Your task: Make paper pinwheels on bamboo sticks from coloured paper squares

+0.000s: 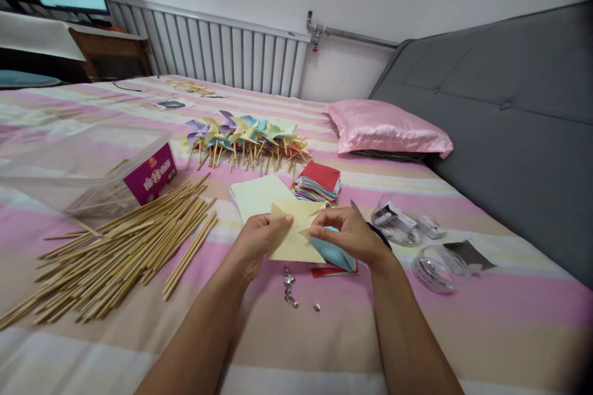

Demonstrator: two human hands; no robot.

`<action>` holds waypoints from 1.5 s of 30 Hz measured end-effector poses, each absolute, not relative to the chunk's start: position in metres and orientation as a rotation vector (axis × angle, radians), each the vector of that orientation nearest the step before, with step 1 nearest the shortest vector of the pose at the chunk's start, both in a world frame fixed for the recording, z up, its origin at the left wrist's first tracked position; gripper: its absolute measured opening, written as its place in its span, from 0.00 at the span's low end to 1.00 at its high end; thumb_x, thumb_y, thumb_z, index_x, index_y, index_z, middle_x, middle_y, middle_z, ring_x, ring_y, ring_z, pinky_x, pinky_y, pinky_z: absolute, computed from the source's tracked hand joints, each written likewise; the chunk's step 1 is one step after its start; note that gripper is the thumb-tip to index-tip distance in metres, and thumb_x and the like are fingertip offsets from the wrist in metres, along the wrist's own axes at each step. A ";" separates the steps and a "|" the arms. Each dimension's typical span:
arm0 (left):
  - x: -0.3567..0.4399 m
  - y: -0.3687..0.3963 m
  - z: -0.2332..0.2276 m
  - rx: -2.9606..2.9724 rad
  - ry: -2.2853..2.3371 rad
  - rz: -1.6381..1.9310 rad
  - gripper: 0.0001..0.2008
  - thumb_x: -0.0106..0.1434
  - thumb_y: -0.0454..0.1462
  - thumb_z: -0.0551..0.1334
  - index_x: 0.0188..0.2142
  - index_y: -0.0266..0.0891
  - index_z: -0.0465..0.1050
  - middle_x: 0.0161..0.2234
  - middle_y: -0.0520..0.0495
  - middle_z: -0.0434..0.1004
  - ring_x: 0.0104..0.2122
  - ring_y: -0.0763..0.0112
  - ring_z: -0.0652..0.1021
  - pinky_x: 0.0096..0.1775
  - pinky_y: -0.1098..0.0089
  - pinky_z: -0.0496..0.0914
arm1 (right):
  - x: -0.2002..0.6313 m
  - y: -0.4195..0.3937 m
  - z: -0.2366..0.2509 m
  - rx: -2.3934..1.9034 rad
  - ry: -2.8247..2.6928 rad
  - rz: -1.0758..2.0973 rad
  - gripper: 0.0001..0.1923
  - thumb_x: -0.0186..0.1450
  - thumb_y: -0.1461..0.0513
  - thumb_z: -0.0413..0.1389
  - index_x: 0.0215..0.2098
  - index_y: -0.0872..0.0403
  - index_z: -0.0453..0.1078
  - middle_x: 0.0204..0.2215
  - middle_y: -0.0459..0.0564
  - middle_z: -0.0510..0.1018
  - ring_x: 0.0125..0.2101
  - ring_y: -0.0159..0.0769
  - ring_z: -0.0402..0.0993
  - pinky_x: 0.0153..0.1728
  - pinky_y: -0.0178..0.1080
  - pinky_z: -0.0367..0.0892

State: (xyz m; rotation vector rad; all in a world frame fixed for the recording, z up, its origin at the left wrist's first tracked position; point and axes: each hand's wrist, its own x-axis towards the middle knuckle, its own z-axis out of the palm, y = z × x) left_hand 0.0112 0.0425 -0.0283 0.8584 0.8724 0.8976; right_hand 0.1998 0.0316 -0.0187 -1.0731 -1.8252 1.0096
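A pale yellow square of paper (296, 241) is held up between my two hands, with a slit cut in from its right side. My left hand (259, 237) pinches its left edge, thumb on top. At the right, my right hand (345, 231) has thumb and fingers closed on a corner by the slit. Under and beside my right hand lie blue paper (336, 254) and a bit of red paper (324, 272). Small silver studs (289, 284) are scattered on the bed just below the paper. Scissors (380, 234) lie partly hidden behind my right hand.
Wooden sticks (139, 247) spread at left by a clear plastic box (92, 136). Finished paper pinwheels (245, 136) lie behind. Pale green sheets (259, 191) and a coloured paper stack (319, 179) sit ahead. Round clear containers (435, 268) stand right; a pink pillow (389, 126) lies farther back.
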 end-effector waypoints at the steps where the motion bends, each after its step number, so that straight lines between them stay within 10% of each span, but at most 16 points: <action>1: 0.011 0.042 -0.029 0.859 0.864 0.896 0.20 0.45 0.44 0.70 0.32 0.29 0.78 0.26 0.40 0.80 0.23 0.67 0.76 0.28 0.70 0.67 | 0.199 0.032 -0.020 -1.081 -1.809 1.014 0.11 0.56 0.54 0.60 0.25 0.54 0.74 0.25 0.47 0.78 0.28 0.34 0.73 0.33 0.36 0.67; 45: 0.016 0.038 -0.029 1.031 0.867 0.884 0.19 0.47 0.44 0.69 0.35 0.31 0.77 0.29 0.41 0.79 0.28 0.67 0.76 0.29 0.72 0.66 | 0.192 0.034 -0.025 -1.287 -1.674 0.970 0.07 0.54 0.62 0.59 0.21 0.56 0.67 0.20 0.46 0.73 0.22 0.29 0.69 0.23 0.32 0.63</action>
